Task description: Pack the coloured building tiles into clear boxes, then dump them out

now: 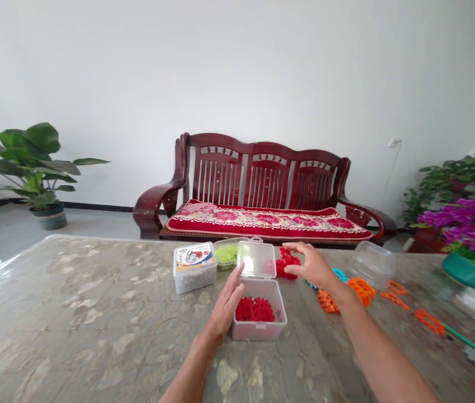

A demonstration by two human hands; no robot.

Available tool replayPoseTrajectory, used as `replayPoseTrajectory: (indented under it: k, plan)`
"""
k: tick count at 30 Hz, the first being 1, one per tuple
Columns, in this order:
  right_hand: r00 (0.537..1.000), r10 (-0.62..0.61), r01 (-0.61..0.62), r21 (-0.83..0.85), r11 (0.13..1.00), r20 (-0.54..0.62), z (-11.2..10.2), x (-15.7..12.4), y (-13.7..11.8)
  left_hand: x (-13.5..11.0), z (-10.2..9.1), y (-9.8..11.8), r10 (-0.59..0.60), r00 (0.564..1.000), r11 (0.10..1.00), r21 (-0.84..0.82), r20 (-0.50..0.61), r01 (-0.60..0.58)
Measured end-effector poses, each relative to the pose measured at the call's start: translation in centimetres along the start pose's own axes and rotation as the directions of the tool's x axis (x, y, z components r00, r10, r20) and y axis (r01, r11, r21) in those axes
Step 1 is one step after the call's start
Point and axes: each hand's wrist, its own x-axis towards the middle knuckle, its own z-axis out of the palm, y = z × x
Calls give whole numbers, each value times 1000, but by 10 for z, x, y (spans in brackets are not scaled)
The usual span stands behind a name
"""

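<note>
A clear plastic box point(258, 331) stands before me with its hinged lid point(256, 259) tipped back. Interlocking red plastic building pieces point(255, 309) lie inside it. My left hand point(226, 299) is at the box's left side, fingers stretched out and holding nothing; whether it touches the wall I cannot tell. Behind the box on the right is a cluster of red building pieces point(285, 263). My right hand point(311, 267) reaches over to that cluster, thumb and fingers spread apart at its right edge. I see no piece lifted in it.
Left of the open box stands a closed box with a printed label point(195, 267), beside a container of green pieces point(226, 254). Orange pieces point(361, 291), blue pieces point(340, 274) and a clear empty container point(372, 264) lie rightward. A flower pot point(473, 274) stands far right.
</note>
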Motion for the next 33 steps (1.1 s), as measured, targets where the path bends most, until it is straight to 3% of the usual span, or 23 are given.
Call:
replayPoseTrajectory:
  k: [3,6,11,17,21,24,26,28,33]
  plan:
    - [972,-148,138,66,988,183,-3,-13,-39,0,0,1,0,1000,1000,-1,-2,0]
    - [923,-243,242,41,969,298,7,-23,-63,1,0,1,-3,1000,1000,1,-7,3]
    - [867,-298,348,-56,936,400,27,-29,-64,1,1,0,1,1000,1000,12,-3,-1]
    - [883,-299,343,-61,937,362,31,-35,-55,1,1,-2,2,1000,1000,5,-3,-2]
    - [945,-256,270,-41,962,205,25,-30,-33,1,0,-1,2,1000,1000,1,-2,-2]
    - [995,-92,96,-114,989,41,20,-18,1,0,0,0,-3,1000,1000,1,-1,3]
    - [999,26,-30,-176,984,-22,19,-9,26,0,0,-1,-1,1000,1000,7,3,1]
    - [996,86,-86,-238,967,-13,20,-2,47,0,0,-2,0,1000,1000,14,5,-1]
    - [989,105,-66,-334,940,102,30,7,77,1,-1,-3,-10,1000,1000,21,3,10]
